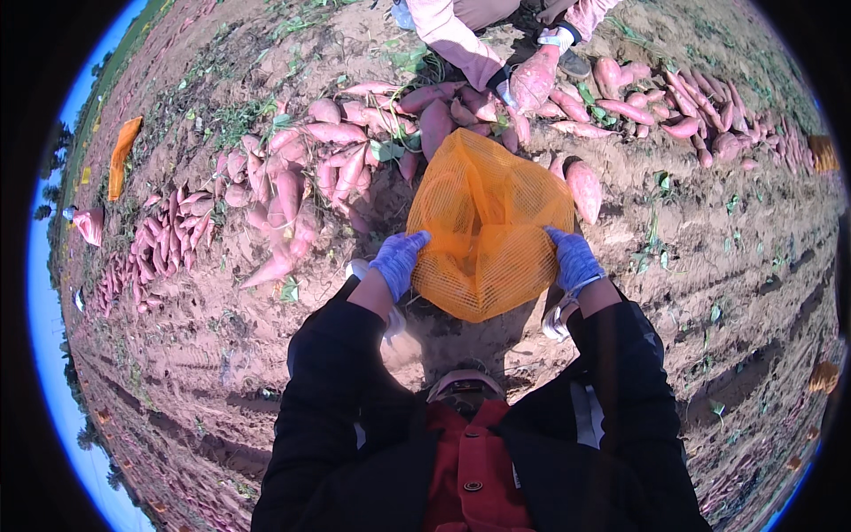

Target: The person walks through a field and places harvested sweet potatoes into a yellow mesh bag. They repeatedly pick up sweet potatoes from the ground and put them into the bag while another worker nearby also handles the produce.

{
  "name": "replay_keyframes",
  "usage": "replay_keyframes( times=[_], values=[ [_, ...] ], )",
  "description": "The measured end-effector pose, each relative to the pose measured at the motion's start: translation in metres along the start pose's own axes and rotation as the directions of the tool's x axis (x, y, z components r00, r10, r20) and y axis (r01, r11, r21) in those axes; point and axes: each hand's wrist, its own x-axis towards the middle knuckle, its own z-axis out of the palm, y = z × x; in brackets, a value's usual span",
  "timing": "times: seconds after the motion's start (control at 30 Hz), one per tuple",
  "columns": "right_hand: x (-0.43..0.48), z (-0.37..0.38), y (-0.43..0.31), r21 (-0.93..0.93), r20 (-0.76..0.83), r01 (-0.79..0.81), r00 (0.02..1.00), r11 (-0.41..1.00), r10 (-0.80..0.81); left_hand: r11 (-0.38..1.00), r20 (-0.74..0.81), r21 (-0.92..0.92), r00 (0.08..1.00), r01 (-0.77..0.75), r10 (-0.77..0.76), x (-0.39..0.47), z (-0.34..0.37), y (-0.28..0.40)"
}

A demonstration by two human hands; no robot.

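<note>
An orange mesh sack (505,279) hangs spread in front of me, its mouth facing up. My left hand (397,263), in a bluish knit glove, grips the sack's rim on the left. On the opposite side my right hand (576,259), gloved alike, holds the rim. Inside the sack only orange mesh folds show; its bottom is hard to make out. Just beyond the sack a co-worker's gloved hands hold a large sweet potato (534,80). Another big sweet potato (585,191) lies on the soil to the right of the sack.
Heaped sweet potatoes (286,193) lie to the left, with a further row (698,106) at the right. The co-worker in pink sleeves (459,43) crouches opposite me. A filled-looking orange sack (124,158) and a pinkish bag (89,226) rest far left. Soil ridges run along the right.
</note>
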Motion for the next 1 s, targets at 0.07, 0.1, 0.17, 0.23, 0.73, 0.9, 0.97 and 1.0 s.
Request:
replay_keyframes(
  times=[0.07,0.1,0.17,0.23,0.73,0.9,0.97,1.0],
  values=[
    [-0.001,0.001,0.012,-0.316,0.041,0.196,0.980,0.928,-0.193,1.000,-0.006,0.024,1.000,-0.006,0.006,-0.001,0.004,0.000],
    [0.000,0.001,0.018,-0.333,0.037,0.196,0.980,0.922,-0.195,0.999,-0.012,0.036,1.000,-0.008,0.008,-0.001,0.007,0.000],
    [0.002,0.001,0.018,-0.350,0.048,0.189,0.982,0.917,-0.184,0.999,-0.021,0.038,1.000,-0.005,0.006,-0.002,0.008,0.000],
    [0.005,-0.003,0.019,-0.340,0.059,0.176,0.984,0.924,-0.166,1.000,-0.016,0.017,1.000,0.002,-0.002,0.002,0.009,0.002],
    [-0.001,-0.010,-0.074,0.826,0.222,-0.411,0.867,0.386,0.447,0.908,-0.148,0.418,0.985,-0.014,0.083,0.038,0.012,0.006],
    [-0.008,0.003,-0.069,0.736,0.321,-0.482,0.866,0.475,0.383,0.961,-0.216,0.276,0.976,0.022,0.040,0.026,-0.007,-0.036],
    [-0.009,-0.003,-0.077,0.742,0.344,-0.488,0.865,0.460,0.364,0.953,-0.212,0.303,0.976,0.021,0.046,0.027,-0.002,-0.027],
    [-0.007,-0.004,-0.084,0.742,0.394,-0.546,0.825,0.389,0.405,0.947,-0.206,0.320,0.977,0.018,0.051,0.027,0.000,-0.023]
  ],
)
